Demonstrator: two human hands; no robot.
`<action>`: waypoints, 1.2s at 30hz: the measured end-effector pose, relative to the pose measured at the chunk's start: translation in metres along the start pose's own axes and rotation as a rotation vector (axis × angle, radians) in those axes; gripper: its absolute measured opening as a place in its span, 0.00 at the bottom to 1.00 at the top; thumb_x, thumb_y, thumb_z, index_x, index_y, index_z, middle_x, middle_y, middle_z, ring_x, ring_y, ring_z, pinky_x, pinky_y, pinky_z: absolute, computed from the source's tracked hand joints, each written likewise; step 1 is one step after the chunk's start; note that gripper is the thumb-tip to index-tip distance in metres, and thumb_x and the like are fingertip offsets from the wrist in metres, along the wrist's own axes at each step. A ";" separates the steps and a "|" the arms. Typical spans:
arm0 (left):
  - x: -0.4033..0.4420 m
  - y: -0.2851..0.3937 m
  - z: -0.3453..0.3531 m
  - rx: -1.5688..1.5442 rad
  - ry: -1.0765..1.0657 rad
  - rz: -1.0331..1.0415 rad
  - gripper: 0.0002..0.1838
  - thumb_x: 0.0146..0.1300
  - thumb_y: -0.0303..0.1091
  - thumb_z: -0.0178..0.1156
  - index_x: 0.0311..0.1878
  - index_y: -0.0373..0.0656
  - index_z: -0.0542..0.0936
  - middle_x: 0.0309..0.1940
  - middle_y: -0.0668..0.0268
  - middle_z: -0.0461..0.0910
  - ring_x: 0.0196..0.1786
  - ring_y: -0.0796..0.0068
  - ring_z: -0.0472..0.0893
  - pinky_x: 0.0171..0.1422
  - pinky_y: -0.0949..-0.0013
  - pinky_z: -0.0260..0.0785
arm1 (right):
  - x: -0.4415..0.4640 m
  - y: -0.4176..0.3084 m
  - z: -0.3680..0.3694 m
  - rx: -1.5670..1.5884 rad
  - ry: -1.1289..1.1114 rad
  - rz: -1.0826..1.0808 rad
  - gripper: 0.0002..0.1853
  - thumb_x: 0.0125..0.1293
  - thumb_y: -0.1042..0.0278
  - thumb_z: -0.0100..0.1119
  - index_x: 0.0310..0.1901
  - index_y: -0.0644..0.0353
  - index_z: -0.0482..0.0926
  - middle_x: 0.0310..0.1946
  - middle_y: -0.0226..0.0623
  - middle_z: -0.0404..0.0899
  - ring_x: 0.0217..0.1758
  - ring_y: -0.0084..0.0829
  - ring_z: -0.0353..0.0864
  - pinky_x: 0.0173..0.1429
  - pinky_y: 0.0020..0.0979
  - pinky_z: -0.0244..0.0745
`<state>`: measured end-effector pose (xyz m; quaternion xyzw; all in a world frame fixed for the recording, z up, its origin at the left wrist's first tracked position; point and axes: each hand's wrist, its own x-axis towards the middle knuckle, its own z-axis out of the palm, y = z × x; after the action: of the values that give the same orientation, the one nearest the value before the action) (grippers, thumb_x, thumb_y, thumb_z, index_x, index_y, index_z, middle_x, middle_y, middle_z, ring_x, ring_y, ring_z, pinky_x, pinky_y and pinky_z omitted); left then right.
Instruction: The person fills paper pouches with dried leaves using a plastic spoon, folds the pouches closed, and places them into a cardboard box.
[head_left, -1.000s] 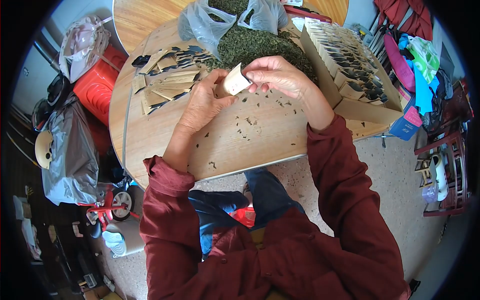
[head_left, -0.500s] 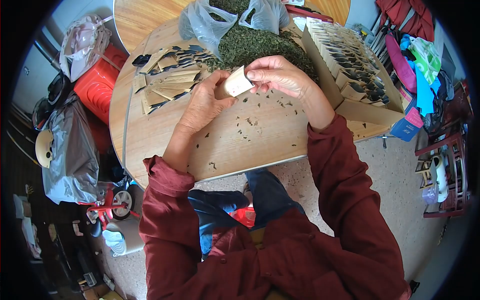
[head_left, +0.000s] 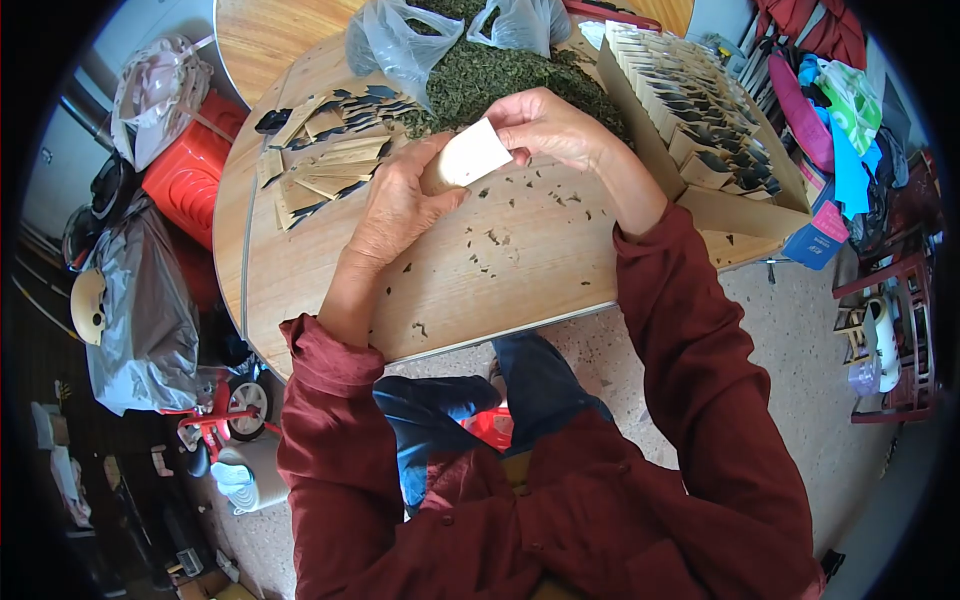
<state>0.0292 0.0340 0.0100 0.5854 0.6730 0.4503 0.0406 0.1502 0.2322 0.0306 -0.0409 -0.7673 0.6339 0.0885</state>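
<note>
Between my hands is a small pale paper packet (head_left: 472, 158), tilted, its bright face turned up. My left hand (head_left: 403, 197) is closed around its lower left side, with the thumb along the near edge. My right hand (head_left: 553, 132) pinches the packet's upper right edge; some of its fingertips are hidden behind the paper. Just beyond both hands lies a heap of dried green leaves (head_left: 520, 88), spilling from a clear plastic bag (head_left: 400, 50). Left of my left hand, several flat brown paper packets (head_left: 335, 168) with dark ends are spread on the wooden table (head_left: 480, 300).
A cardboard box (head_left: 735, 215) filled with rows of packets stands at the table's right side. Leaf crumbs (head_left: 490, 237) are scattered near the middle. A red plastic stool (head_left: 195, 150) is at the left. A small dark object (head_left: 272, 121) sits on the table's left part.
The packet has turned so that more of its pale face shows. My right fingers have shifted along its upper edge. The whole view has moved slightly.
</note>
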 end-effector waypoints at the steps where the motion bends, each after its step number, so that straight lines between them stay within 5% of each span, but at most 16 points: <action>1: 0.000 0.001 0.000 0.011 0.000 0.022 0.33 0.44 0.27 0.71 0.58 0.38 0.75 0.48 0.51 0.79 0.52 0.54 0.79 0.59 0.62 0.70 | 0.003 0.000 -0.002 -0.011 -0.062 0.005 0.10 0.63 0.72 0.60 0.46 0.64 0.80 0.34 0.30 0.81 0.30 0.16 0.75 0.32 0.18 0.70; 10: 0.000 0.013 -0.002 0.309 0.083 0.149 0.35 0.42 0.27 0.71 0.59 0.38 0.74 0.44 0.51 0.77 0.49 0.50 0.76 0.56 0.57 0.70 | 0.015 0.000 0.016 -0.140 -0.120 0.086 0.12 0.59 0.76 0.57 0.45 0.64 0.80 0.25 0.29 0.80 0.20 0.17 0.75 0.20 0.17 0.63; 11: 0.000 0.014 -0.002 0.378 0.122 0.188 0.35 0.42 0.27 0.71 0.58 0.39 0.74 0.43 0.51 0.77 0.48 0.50 0.75 0.55 0.56 0.70 | 0.016 -0.002 0.020 -0.111 -0.079 0.093 0.16 0.58 0.84 0.48 0.47 0.68 0.78 0.21 0.42 0.80 0.17 0.18 0.74 0.18 0.19 0.62; 14: 0.000 0.014 -0.002 0.437 0.132 0.164 0.35 0.43 0.27 0.72 0.58 0.43 0.74 0.46 0.54 0.76 0.51 0.52 0.75 0.55 0.57 0.71 | 0.013 -0.008 0.026 -0.080 -0.008 0.130 0.18 0.57 0.86 0.46 0.49 0.69 0.77 0.20 0.42 0.80 0.16 0.18 0.74 0.17 0.19 0.61; 17: 0.000 0.011 -0.003 0.481 0.141 0.216 0.33 0.43 0.26 0.72 0.56 0.40 0.74 0.45 0.54 0.76 0.49 0.52 0.76 0.54 0.57 0.71 | 0.011 -0.009 0.027 -0.094 0.007 0.152 0.15 0.59 0.80 0.49 0.48 0.64 0.78 0.20 0.34 0.78 0.18 0.17 0.74 0.18 0.18 0.60; 24: -0.002 0.011 0.000 0.383 0.079 0.130 0.32 0.44 0.26 0.71 0.57 0.37 0.74 0.49 0.51 0.78 0.49 0.50 0.78 0.53 0.58 0.73 | 0.012 -0.002 0.021 -0.132 -0.043 0.166 0.24 0.53 0.86 0.45 0.53 0.65 0.77 0.23 0.34 0.77 0.15 0.17 0.69 0.16 0.19 0.57; 29: -0.002 0.009 0.003 0.420 0.064 0.132 0.32 0.45 0.27 0.71 0.57 0.38 0.74 0.51 0.50 0.78 0.51 0.50 0.79 0.54 0.59 0.74 | 0.007 -0.010 0.030 -0.160 0.029 0.166 0.23 0.55 0.82 0.45 0.54 0.68 0.76 0.16 0.35 0.73 0.14 0.19 0.68 0.16 0.22 0.57; 36: -0.001 0.008 0.005 0.306 0.094 0.097 0.30 0.45 0.29 0.71 0.56 0.38 0.75 0.43 0.50 0.80 0.45 0.51 0.81 0.49 0.59 0.74 | 0.007 -0.018 0.031 -0.211 -0.021 0.166 0.19 0.57 0.80 0.48 0.51 0.68 0.78 0.19 0.33 0.75 0.15 0.17 0.69 0.16 0.20 0.59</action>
<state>0.0385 0.0358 0.0118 0.5950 0.7058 0.3707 -0.1022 0.1386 0.2001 0.0437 -0.1065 -0.8245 0.5552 0.0230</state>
